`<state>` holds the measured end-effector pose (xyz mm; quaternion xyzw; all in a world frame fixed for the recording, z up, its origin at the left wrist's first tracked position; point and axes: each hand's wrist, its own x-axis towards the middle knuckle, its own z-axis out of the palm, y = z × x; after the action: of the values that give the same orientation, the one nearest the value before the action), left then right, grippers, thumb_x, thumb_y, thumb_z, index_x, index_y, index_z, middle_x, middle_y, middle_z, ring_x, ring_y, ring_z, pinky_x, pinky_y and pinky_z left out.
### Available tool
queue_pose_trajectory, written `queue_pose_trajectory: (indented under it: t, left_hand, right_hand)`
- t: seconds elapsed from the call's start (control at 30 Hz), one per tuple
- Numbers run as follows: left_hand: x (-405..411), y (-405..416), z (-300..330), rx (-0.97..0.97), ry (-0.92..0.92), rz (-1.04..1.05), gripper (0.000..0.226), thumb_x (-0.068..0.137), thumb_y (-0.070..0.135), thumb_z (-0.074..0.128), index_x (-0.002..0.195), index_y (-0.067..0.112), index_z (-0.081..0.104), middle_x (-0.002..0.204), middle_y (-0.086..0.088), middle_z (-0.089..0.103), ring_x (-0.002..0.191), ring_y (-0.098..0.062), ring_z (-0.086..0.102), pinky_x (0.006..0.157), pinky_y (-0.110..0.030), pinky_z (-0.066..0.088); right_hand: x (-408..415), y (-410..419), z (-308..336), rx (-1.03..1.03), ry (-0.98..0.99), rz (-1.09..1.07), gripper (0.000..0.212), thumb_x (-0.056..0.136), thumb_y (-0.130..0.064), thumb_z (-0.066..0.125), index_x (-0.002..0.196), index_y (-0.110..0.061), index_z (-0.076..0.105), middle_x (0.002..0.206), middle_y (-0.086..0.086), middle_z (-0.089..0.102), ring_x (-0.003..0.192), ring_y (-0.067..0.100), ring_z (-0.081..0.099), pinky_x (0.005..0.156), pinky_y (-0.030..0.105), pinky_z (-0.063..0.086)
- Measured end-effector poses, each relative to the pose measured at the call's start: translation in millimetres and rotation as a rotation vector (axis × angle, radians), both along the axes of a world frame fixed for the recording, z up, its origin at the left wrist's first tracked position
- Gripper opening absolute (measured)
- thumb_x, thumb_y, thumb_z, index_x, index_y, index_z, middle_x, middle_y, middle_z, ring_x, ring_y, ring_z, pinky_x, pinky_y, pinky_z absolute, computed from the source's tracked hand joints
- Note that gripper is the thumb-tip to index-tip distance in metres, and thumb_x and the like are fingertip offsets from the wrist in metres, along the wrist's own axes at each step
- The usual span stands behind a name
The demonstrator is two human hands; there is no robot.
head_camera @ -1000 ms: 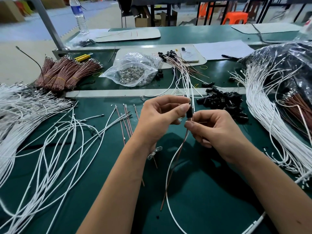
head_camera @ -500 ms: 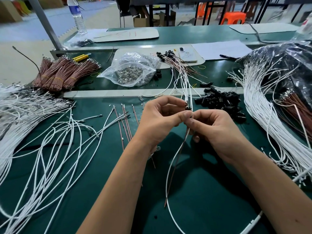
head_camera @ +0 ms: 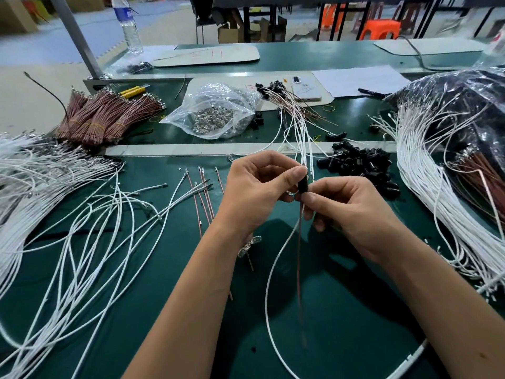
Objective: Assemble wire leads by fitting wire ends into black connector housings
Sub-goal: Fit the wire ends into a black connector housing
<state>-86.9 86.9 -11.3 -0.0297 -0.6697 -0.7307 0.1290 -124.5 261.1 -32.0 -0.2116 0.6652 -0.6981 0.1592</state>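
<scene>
Loose white wires (head_camera: 90,214) lie fanned over the left of the green worktop (head_camera: 355,310), bundled brown wires (head_camera: 109,116) behind them, a few single brown leads (head_camera: 203,195) nearer the middle

Left hand (head_camera: 257,192): fingers curled, thumb tip now pressed against the top of the black connector housing (head_camera: 302,184). Half a second ago the two thumbs met and the housing was all but covered; now it stands clear between them, upright, lifted a little off the worktop

Right hand (head_camera: 347,209): thumb and forefinger pinch the housing's lower end where the wires enter. A white wire (head_camera: 273,269) and a thin brown wire (head_camera: 300,255) hang from the bottom of it, the white one looping down toward the near edge

Reading: both leads look seated, so this piece is probably finished or getting a last push, and would belong with the finished leads (head_camera: 289,110) lying behind the hands. Not certain

Hard to see: whether the terminals are fully home, the housing mouth is hidden by the fingers. A glint of metal at the housing top, unclear what. Right hand's lower fingers tucked under

Further right, a pile of spare black housings (head_camera: 360,165), then a large heap of white wires (head_camera: 426,173) spilling from a plastic bag, cut off by the frame edge
</scene>
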Motion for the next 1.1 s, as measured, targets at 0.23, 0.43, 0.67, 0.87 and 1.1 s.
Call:
queue_pose_trajectory:
  t: [0.23, 0.43, 0.67, 0.87, 1.1]
  left_hand:
    - [0.5, -0.3, 0.0, 0.005, 0.009, 0.011, 0.007, 0.088, 0.005, 0.075, 0.083, 0.006, 0.07, 0.084, -0.031, 0.069, 0.07, -0.024, 0.062, 0.057, -0.025, 0.052]
    - [-0.1, -3.1, -0.3, 0.083, -0.063, -0.032, 0.005, 0.094, 0.007, 0.068, 0.091, 0.004, 0.07, 0.086, -0.02, 0.07, 0.072, -0.021, 0.064, 0.061, -0.024, 0.054]
    - [-2.5, -7.7, 0.3, 0.202, -0.126, -0.052, 0.032, 0.107, 0.018, 0.048, 0.095, 0.005, 0.074, 0.087, -0.011, 0.073, 0.071, -0.02, 0.067, 0.062, -0.025, 0.055]
    - [-1.4, -7.7, -2.5, 0.137, -0.108, -0.1, 0.014, 0.097, 0.014, 0.064, 0.098, 0.005, 0.075, 0.089, -0.011, 0.074, 0.078, -0.018, 0.069, 0.065, -0.024, 0.056]
    - [-1.5, -5.9, -3.5, 0.103, -0.081, -0.075, 0.01, 0.094, 0.002, 0.066, 0.095, 0.005, 0.075, 0.083, -0.011, 0.075, 0.076, -0.018, 0.07, 0.063, -0.023, 0.055]
  right_hand:
    - [-0.3, 1.6, 0.2, 0.054, 0.066, -0.042, 0.021, 0.078, -0.03, 0.083, 0.085, -0.01, 0.08, 0.067, 0.014, 0.07, 0.053, 0.02, 0.06, 0.052, 0.023, 0.051]
    - [0.7, 1.9, 0.5, 0.006, 0.061, -0.046, 0.019, 0.076, -0.027, 0.083, 0.083, -0.01, 0.079, 0.065, 0.014, 0.069, 0.053, 0.02, 0.059, 0.052, 0.023, 0.052]
    - [1.6, 1.6, 1.8, 0.013, 0.054, -0.051, 0.024, 0.074, -0.025, 0.083, 0.08, -0.002, 0.075, 0.064, 0.014, 0.067, 0.052, 0.02, 0.057, 0.051, 0.022, 0.051]
    - [2.9, -0.1, 3.3, 0.012, 0.052, -0.038, 0.021, 0.075, -0.024, 0.082, 0.079, -0.004, 0.076, 0.064, 0.014, 0.067, 0.051, 0.019, 0.057, 0.052, 0.021, 0.05]
    - [2.7, 0.4, 1.7, 0.007, 0.056, -0.006, 0.013, 0.077, -0.022, 0.083, 0.078, -0.01, 0.077, 0.063, 0.012, 0.066, 0.053, 0.02, 0.057, 0.051, 0.023, 0.05]
